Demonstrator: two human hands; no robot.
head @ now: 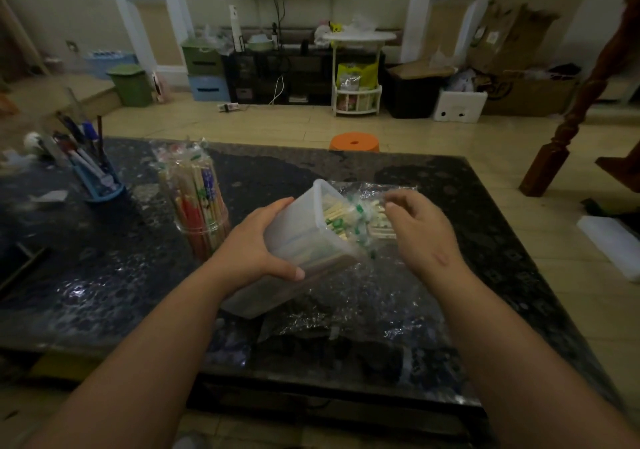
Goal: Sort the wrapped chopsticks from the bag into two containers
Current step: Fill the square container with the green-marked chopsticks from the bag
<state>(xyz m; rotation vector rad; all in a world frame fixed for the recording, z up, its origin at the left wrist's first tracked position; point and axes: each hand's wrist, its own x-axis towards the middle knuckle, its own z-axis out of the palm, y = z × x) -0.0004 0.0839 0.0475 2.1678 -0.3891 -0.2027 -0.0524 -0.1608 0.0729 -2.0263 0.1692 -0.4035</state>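
We hold the white container [304, 241] tilted in our left hand [258, 241], likely so the green-wrapped chopsticks [341, 222] feed in level. Our right hand [420, 230] curls at their ends, and we cannot tell if it pinches any. We count two containers, the other a clear jar [204, 230] upright at left, one bag [363, 296] underneath, and chopsticks too many to count

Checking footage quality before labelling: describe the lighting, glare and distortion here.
Head view: dim indoor light; a bright glare patch on the glossy dark table; the crinkled plastic bag glints; wide-angle lens bows the room's edges, corners darken; the left hand and tilted translucent container read sharp.
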